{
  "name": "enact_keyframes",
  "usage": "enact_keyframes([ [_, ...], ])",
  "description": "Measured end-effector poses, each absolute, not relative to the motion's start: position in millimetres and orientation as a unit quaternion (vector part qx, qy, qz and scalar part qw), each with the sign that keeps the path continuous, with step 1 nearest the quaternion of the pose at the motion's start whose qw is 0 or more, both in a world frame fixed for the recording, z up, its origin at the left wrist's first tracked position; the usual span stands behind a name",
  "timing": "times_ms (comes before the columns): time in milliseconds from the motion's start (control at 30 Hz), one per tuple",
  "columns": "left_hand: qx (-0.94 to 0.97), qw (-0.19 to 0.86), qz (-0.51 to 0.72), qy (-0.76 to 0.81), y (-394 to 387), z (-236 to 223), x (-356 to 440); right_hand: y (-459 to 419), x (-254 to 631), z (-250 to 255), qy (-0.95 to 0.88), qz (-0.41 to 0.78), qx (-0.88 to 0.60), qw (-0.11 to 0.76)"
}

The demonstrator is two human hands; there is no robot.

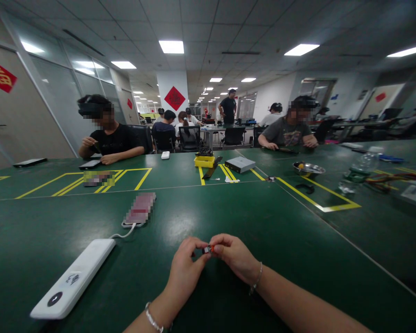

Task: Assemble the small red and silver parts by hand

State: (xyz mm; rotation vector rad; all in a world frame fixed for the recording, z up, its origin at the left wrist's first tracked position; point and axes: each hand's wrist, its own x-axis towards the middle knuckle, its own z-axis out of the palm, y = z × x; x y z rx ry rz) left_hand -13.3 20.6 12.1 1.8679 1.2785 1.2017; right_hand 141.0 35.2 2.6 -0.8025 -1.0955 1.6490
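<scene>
Just above the green table [152, 277], both hands meet in front of me. My left hand [188, 266] is closed, pinching a small black-and-silver piece [205, 250] between thumb and fingertips. A small orange-red piece [212, 248] is gripped by my right hand [236, 259], also closed. The two pieces touch or join; their exact kind is too small to make out, and the fingertips partly cover them. To the left of my hands lies a white power bank [78, 275], linked by a white cable [126, 232] to a phone [141, 208].
Beyond lie a yellow bin [204, 161], a grey box [240, 163], a metal bowl [308, 169], and a plastic bottle [362, 169]. Coloured wires [384, 181] are at the right. Two people, left [107, 134] and right [291, 129], sit across the table. Yellow tape marks the tabletop.
</scene>
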Motion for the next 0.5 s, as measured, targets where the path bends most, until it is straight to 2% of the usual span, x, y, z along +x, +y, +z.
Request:
enact_keyframes([
  [300,0.716,0.236,0.466,0.464,15.5,13.9,-12.3,31.2,139.6,5.1,-0.344,0.762,-0.284,0.47],
  [500,0.742,0.183,0.457,0.455,15.4,11.9,-11.3,31.9,139.6,1.7,-0.321,0.774,-0.273,0.473],
])
